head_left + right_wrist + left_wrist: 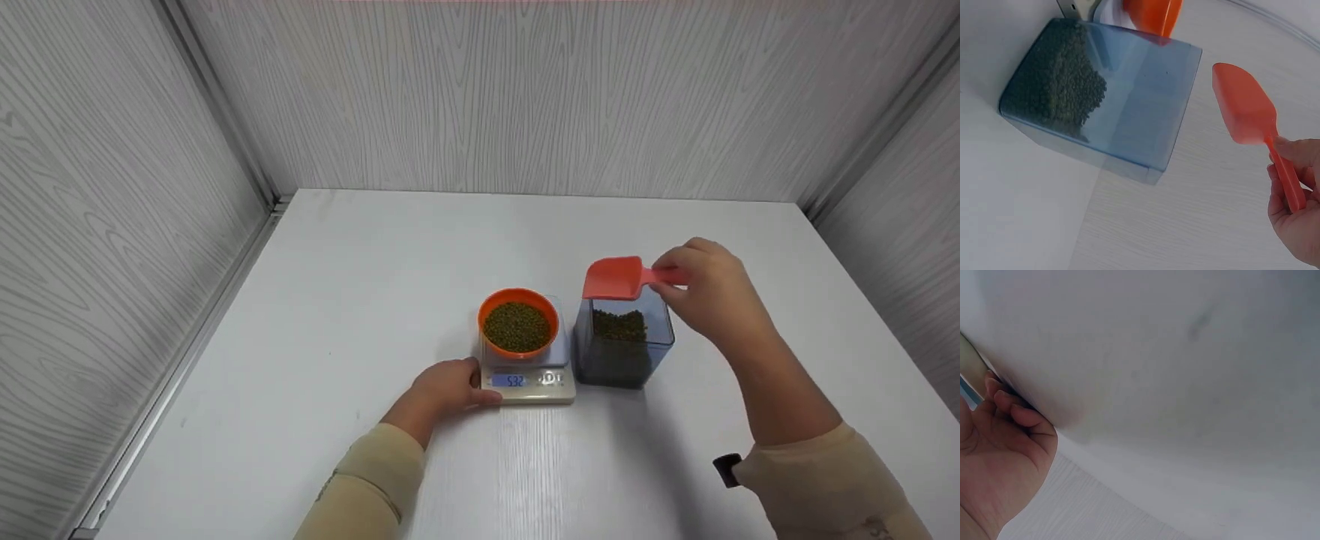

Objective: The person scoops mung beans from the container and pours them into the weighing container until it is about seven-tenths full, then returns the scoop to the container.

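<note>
A digital kitchen scale (529,394) bears an orange bowl (553,304) filled with small green beans (516,327); its lit display seems to read 532. My left hand (446,388) holds the scale's left front corner, thumb on the front and fingers along the side. In the left wrist view, my left hand (1010,450) shows curled fingers at the scale's edge (971,368). My right hand (709,289) grips the handle of a red scoop (615,279), held above a clear bin (611,367) of green beans. In the right wrist view the scoop (1244,107) shows no beans.
The bin (1145,101) stands just right of the scale on a white table (360,300). Grey wood-grain panels (480,97) rise behind and at both sides. A small dark object (727,470) shows at the right sleeve.
</note>
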Tool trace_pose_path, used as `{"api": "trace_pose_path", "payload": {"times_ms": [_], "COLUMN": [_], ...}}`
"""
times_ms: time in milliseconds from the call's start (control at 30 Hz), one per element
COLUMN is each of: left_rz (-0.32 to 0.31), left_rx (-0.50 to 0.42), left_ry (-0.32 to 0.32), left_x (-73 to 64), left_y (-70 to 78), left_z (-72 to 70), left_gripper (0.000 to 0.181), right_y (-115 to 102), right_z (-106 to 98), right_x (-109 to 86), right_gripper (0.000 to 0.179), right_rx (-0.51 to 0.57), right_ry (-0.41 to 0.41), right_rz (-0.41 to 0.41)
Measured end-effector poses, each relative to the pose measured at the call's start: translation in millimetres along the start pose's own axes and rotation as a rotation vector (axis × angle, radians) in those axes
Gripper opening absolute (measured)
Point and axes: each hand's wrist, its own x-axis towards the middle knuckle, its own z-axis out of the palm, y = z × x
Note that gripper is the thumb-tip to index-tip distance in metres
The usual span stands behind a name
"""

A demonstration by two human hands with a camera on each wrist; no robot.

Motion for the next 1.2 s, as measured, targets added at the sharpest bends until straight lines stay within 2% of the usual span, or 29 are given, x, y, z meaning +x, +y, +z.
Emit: {"api": "trace_pose_path", "payload": {"times_ms": [133, 233, 333, 467, 633, 767, 867, 1033, 1200], "left_rz": [-0.01, -0.017, -0.008, 0.008, 0.011, 0.012, 0.015, 0.019, 0.009], "left_rx": [0.002, 0.008, 0.011, 0.003, -0.004, -0.001, -0.001, -0.003, -0.01], "left_ry": [-0.004, -0.011, -0.012, 0.005, 0.007, 0.01, 0.016, 0.018, 0.007], "left_x": [0.9, 1.3, 0.6, -1.2, -1.7, -1.6, -1.4, -1.2, -3.2], "left_y": [-0.9, -1.2, -1.1, -0.7, 0.3, 0.9, 0.4, -0.3, 1.7], "left_z": [0.4, 0.7, 0.7, 0.0, 0.2, -0.1, -0.4, -0.9, -2.3], "left_gripper": [0.046, 0.047, 0.047, 0.046, 0.046, 0.046, 0.045, 0.044, 0.045], "right_y": [8, 13, 14, 12, 7, 2, -4, -8, -6], "right_z": [-7, -6, 0, 13, 29, 39, 45, 53, 58], "right_x": [2.3, 4.2, 6.1, 9.7, 11.6, 11.4, 11.0, 11.9, 13.9], "right_gripper": [0.013, 0.01, 0.012, 0.018, 0.019, 0.013, 0.006, 0.004, 0.002], "right_rx": [-0.053, -0.105, -0.176, -0.324, -0.544, -0.692, -0.775, -0.865, -0.849], "right_ry": [0.016, -0.016, -0.089, -0.204, -0.268, -0.26, -0.258, -0.291, -0.347], "right_rz": [0.003, -0.018, -0.027, -0.064, -0.173, -0.268, -0.31, -0.336, -0.345]}}
